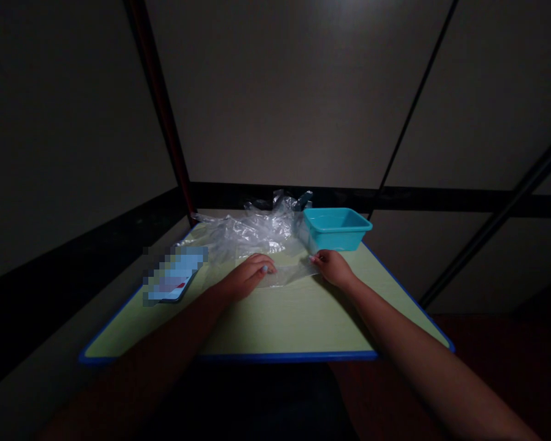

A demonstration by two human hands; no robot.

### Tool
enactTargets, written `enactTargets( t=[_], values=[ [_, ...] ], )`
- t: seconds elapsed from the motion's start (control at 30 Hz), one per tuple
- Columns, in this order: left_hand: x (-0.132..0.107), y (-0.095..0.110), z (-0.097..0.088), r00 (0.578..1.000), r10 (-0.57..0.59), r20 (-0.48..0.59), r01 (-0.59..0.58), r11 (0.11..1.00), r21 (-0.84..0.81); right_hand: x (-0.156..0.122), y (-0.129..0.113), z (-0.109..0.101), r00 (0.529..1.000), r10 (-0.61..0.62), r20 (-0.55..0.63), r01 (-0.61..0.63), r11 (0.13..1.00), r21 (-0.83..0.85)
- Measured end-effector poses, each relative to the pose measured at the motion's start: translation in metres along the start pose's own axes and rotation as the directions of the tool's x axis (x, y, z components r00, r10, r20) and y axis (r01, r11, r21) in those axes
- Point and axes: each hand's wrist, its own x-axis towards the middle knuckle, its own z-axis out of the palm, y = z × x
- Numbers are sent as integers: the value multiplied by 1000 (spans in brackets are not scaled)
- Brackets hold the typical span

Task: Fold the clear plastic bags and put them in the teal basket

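Observation:
A clear plastic bag (291, 277) lies stretched low over the table between my two hands. My left hand (248, 277) is at the bag's left part, with the fingers bent over the film and the thumb close to them. With thumb and fingers pressed together, my right hand (334, 267) pinches the bag's right end, just in front of the turquoise basin (342, 239). Behind my hands spreads a loose heap of crumpled clear plastic bags (257, 229), see-through and shiny. The film's far edge blends into this heap.
A phone (177, 275), partly blurred out, lies at the table's left side. The pale green table (289, 327) has a blue rim. Dark-framed wall panels (280, 110) stand close behind and to the left. The light is dim.

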Motion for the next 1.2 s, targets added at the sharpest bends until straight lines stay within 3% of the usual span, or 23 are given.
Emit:
enactTargets(
  t=[0.23,0.47,0.67,0.9,1.0,1.2],
  values=[
    [0,2,-4,990,-53,129,34,989,146,4,8,5,998,-67,-9,68,991,112],
    [2,3,-4,987,-87,133,68,988,140,2,9,3,998,-57,31,46,957,286],
    [1,0,-3,986,-73,152,55,992,117,2,9,-1,996,-30,80,1,940,341],
    [1,6,-6,995,-18,103,1,987,162,4,11,4,994,42,98,-75,929,361],
    [2,10,-6,988,57,142,-74,991,114,2,9,3,993,48,106,-77,953,292],
    [4,16,-5,986,109,125,-118,991,70,-2,2,2,999,-31,-23,29,997,-78]
  ],
)
